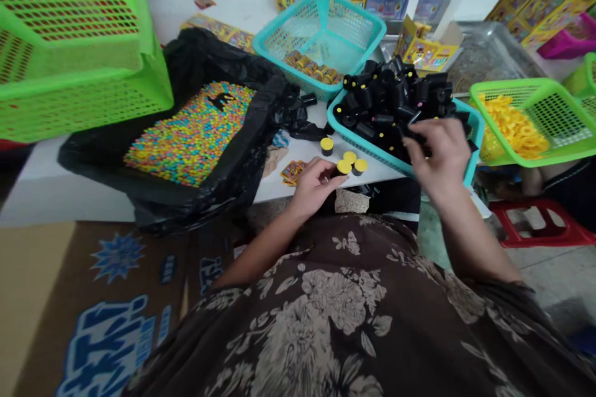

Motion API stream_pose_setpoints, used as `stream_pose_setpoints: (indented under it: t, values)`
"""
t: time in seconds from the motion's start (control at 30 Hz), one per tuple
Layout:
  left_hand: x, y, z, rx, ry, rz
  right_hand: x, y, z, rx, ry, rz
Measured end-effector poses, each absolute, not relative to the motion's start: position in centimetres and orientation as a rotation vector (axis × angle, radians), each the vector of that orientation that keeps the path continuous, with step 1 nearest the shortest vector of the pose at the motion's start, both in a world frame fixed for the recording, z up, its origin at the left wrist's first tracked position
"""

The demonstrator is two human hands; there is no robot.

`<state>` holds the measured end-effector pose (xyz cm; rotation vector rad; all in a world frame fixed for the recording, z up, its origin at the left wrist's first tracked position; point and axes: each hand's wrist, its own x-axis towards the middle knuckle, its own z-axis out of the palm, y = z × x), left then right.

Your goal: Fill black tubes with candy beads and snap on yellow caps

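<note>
Left fingers: my left hand (319,185) has thumb and forefinger pinching the near side of a yellow-topped black pot (344,165).
Right fingers: my right hand (442,152) is blurred, thumb and fingertips drawn close together at the black tubes (395,96); whether they grip one I cannot tell.
Loose pots: two yellow-topped pots (359,167) are just beside the pinched one, and a third stands a little farther off to the left.
Printed cards: a small pile (292,172) lies just left of my left hand.
Tube basket: teal plastic (370,151), heaped with those tubes, under my right hand.
Rear basket: teal too (347,37), small round pots lined along its near side.
Candy bag: black plastic (93,158) to my left, open around multicoloured candies (195,130).
Right-hand basket: green (561,152), holding yellow plastic pieces (512,127).
</note>
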<state>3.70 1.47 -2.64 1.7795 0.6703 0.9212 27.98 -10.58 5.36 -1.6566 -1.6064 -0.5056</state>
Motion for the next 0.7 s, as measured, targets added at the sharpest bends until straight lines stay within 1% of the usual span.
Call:
stream_pose_setpoints:
  t: [0.1,0.2,0.37,0.47,0.53,0.6,0.63,0.7]
  values:
    - [4.4,2.2,-3.6,1.871,0.767,1.021,32.4,-7.5,7.9,-1.833,-1.645,-0.495]
    - [5.1,2.9,-4.4,2.025,0.809,1.096,34.1,-4.0,9.4,-1.904,-1.749,-0.441]
    - [5.8,3.5,-5.0,2.237,0.846,1.052,33.4,-0.4,9.5,-1.993,-1.792,-0.334]
    - [6.0,3.3,-5.2,2.318,0.898,0.972,33.4,-0.1,9.4,-1.999,-1.651,-0.27]
    - [6.2,3.2,-5.3,2.35,0.921,0.931,33.5,-0.5,9.7,-1.965,-1.448,-0.257]
    - [6.3,3.2,-5.5,2.362,0.919,0.902,33.2,-1.4,10.3,-1.825,-1.24,-0.172]
    - [6.4,3.2,-5.6,2.36,0.918,0.896,32.7,-1.9,10.6,-1.722,-1.167,-0.075]
    - [6.6,3.1,-5.6,2.331,0.927,0.907,30.7,-3.0,10.9,-1.506,-1.111,0.23]
